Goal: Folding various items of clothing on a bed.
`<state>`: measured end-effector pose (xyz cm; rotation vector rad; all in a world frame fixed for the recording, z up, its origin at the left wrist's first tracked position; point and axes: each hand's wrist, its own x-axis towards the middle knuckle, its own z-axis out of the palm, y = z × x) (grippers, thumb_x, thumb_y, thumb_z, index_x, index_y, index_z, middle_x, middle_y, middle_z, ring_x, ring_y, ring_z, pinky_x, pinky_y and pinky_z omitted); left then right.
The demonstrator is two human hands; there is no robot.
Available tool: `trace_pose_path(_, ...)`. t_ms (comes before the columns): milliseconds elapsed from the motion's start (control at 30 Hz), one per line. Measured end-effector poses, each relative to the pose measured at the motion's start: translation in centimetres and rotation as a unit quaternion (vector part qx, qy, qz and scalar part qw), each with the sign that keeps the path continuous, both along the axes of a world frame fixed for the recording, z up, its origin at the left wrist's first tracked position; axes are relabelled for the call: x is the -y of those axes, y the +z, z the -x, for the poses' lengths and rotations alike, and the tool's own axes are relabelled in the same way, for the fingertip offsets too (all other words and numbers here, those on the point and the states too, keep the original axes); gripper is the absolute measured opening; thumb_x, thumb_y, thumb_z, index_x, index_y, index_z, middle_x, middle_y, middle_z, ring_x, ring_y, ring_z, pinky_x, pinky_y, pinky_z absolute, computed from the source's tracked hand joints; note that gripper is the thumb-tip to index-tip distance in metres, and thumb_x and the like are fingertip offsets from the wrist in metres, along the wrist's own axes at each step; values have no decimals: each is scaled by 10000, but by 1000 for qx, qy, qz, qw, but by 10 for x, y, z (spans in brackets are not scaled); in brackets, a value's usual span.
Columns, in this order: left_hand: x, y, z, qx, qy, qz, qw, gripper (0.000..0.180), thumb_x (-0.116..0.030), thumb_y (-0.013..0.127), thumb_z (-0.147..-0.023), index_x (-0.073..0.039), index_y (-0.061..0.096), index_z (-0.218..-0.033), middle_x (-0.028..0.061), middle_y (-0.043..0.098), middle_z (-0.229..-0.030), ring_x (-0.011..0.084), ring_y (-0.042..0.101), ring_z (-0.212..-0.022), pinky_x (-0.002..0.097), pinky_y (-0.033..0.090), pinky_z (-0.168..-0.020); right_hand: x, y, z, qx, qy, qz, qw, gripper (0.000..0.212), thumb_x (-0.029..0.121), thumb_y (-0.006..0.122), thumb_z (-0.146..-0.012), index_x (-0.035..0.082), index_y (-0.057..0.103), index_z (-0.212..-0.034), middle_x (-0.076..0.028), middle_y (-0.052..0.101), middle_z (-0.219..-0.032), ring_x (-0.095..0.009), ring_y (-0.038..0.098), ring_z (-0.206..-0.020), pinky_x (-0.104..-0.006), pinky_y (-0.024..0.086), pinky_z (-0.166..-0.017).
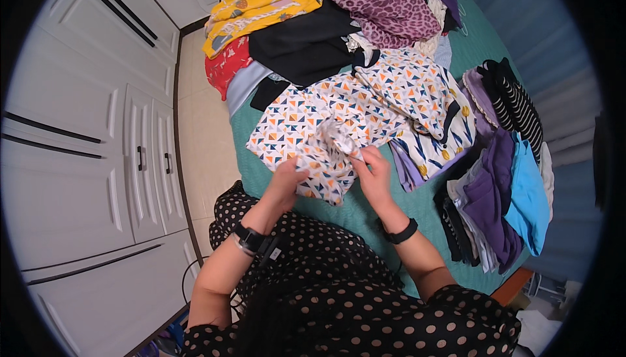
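A white garment with small orange, blue and dark triangles (pixel 293 112) lies spread on the bed in front of me, with dark trim at several edges. My left hand (pixel 285 182) pinches its near part, thumb on top. Close by on the right, my right hand (pixel 374 173) grips a bunched fold of the same cloth between thumb and fingers. The cloth between the two hands is gathered and a little blurred. Beneath the garment's right side lies a white piece with yellow and dark leaf-like shapes (pixel 427 158).
Heaped clothes lie at the far end: a yellow printed piece (pixel 267 1), a black one (pixel 303 41), a purple leopard print (pixel 385 5). Folded purple (pixel 489 187) and bright blue (pixel 528 194) clothes sit on the right of the green bed cover (pixel 417 217). White cabinets (pixel 72 181) line the left.
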<state>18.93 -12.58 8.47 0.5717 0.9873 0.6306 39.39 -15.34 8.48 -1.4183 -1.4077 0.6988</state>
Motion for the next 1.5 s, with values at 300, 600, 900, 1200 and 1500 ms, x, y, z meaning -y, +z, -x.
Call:
trace_pose_path(300,30,7,-7,7,62,-28,998,308,-47,517,-907,27,472,-1203,117,602,-1122,193,610,-986,314,516,-831,42,4,37,104,276,-35,955,322,-21,629,-736,56,657,-1047,-82,596,-897,-267,589,-784,-338,496,-714)
trace_pose_path(600,42,-5,7,125,73,43,989,321,-205,536,-945,-2,491,-1190,86,608,-1092,163,607,-950,303,503,-826,35,-5,35,33,235,15,971,188,35,634,-751,83,678,-927,-86,603,-806,-270,597,-767,-344,486,-670)
trace_pose_path(900,47,-24,3,135,63,35,988,266,-121,501,-946,0,499,-1184,94,602,-1109,168,605,-958,305,496,-824,37,-4,38,14,245,58,968,164,87,663,-772,65,673,-933,-96,632,-836,-264,616,-758,-336,486,-665)
trace_pose_path(1200,30,30,44,64,204,-40,976,290,-54,487,-921,17,476,-1202,139,594,-1153,222,619,-1011,339,523,-860,27,-14,19,-91,179,116,973,182,55,650,-828,70,688,-1005,-36,647,-805,-85,569,-659,-222,458,-619)
trace_pose_path(1500,12,116,121,100,314,-197,923,330,-49,489,-925,23,447,-1245,178,559,-1215,260,592,-1078,400,505,-916,16,-13,-4,-13,154,126,980,347,56,705,-738,85,653,-1080,-48,629,-932,-141,579,-820,-263,463,-732)
